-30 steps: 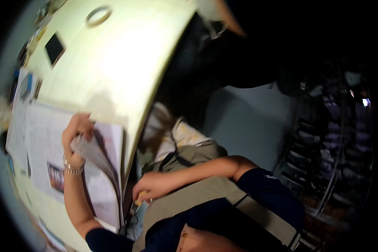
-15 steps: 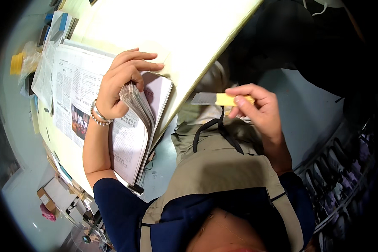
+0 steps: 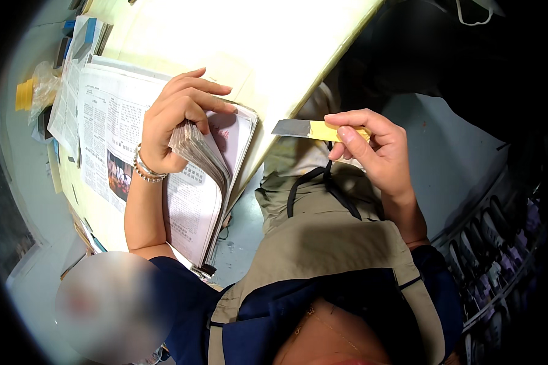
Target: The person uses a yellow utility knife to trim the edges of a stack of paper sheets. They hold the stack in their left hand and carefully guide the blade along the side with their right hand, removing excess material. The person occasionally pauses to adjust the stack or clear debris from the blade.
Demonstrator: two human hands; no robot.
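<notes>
My left hand (image 3: 176, 125) grips the curled-up edges of a stack of newspapers (image 3: 192, 213), its thumb below and the other fingers stretched over the top. The bent sheets stand up in a thick bundle, and a pinkish page (image 3: 223, 129) shows beneath them. At the stack's lower end sits a black clip (image 3: 207, 269). Off the table's edge, my right hand (image 3: 376, 149) pinches the yellow handle of a flat blade (image 3: 291, 128) between thumb and fingers. The blade points left toward the stack, apart from it.
More newspapers (image 3: 106, 112) lie left of my hand on the pale table (image 3: 249, 48), whose edge runs diagonally. A yellow object (image 3: 24, 94) and a clear plastic bag (image 3: 44, 79) are at the far left. Dark items fill a rack (image 3: 499, 255) at lower right. A blurred patch hides the lower left.
My right hand has raised the blade slightly, and its tip is nearer the table edge. The blade's face now looks darker. My left hand keeps its grip on the newspapers.
</notes>
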